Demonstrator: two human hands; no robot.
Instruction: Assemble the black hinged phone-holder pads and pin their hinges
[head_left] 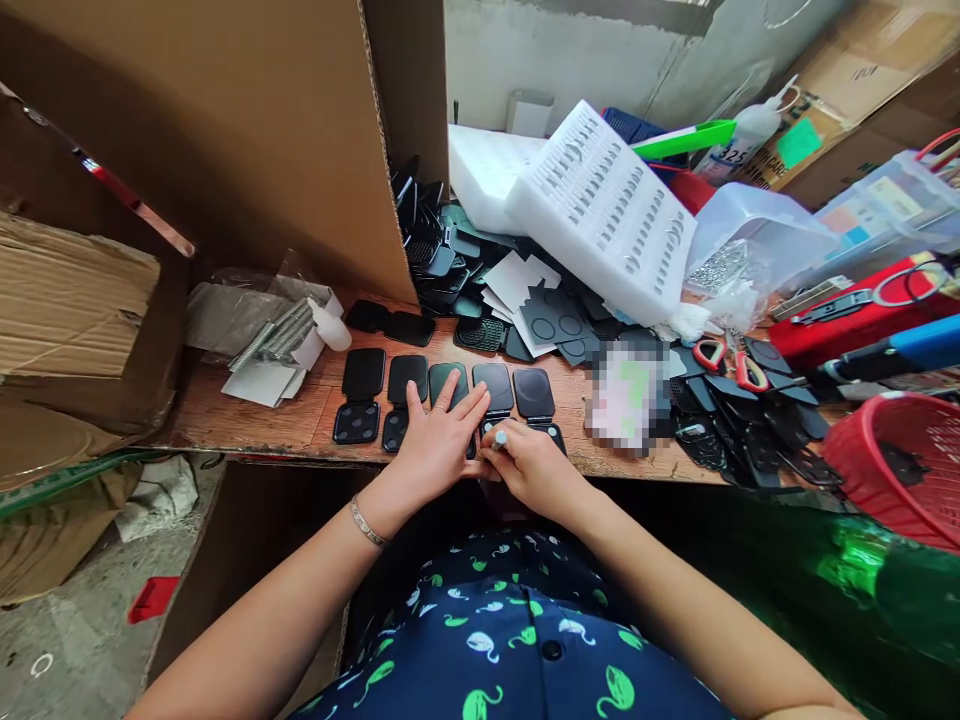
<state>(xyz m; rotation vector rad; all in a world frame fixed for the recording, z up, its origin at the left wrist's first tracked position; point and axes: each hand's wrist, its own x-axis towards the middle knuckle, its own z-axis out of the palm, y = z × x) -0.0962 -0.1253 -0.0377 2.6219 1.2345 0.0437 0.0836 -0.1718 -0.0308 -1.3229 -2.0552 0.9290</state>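
Note:
A row of hinged black square cases (362, 372) lies unfolded along the table's front edge, their lower halves bearing round spots. My left hand (437, 435) is laid palm down over the middle cases, fingers spread, its thumb reaching to my right hand. Curled closed beside it, my right hand (525, 465) is over the lower half of a case (492, 388). A small pale round end (500, 438) shows at its fingers; whatever they grip is mostly hidden. The rightmost case (533, 393) has pale dots on its lower half.
Left of the row lie a small white squeeze bottle (328, 325) and metal strips (262, 342). Behind are heaped black parts (442, 255) and a white foam block (611, 215) with slotted pieces. Scissors (739, 362), a red basket (900, 470) and a tall cardboard sheet (300, 130) stand around.

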